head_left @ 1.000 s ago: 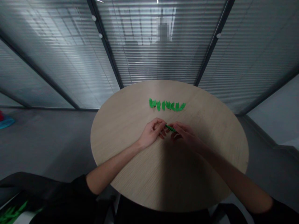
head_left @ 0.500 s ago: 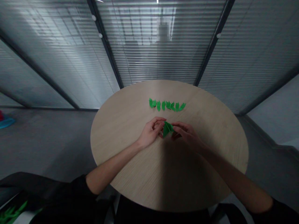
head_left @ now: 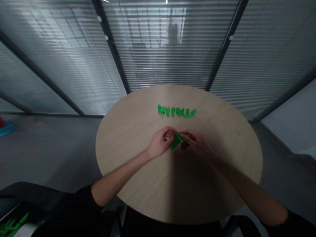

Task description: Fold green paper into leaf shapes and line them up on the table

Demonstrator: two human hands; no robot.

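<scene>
Your right hand (head_left: 196,144) grips the folded green paper (head_left: 176,141) over the round worktop (head_left: 128,164), while your curled left hand (head_left: 160,143) seems clenched against it, though that hold is poorly seen, keeping it between both hands, nearer you than the row of green paper pieces (head_left: 176,111).

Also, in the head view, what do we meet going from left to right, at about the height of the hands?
blue object → left hand → green paper → right hand
</scene>
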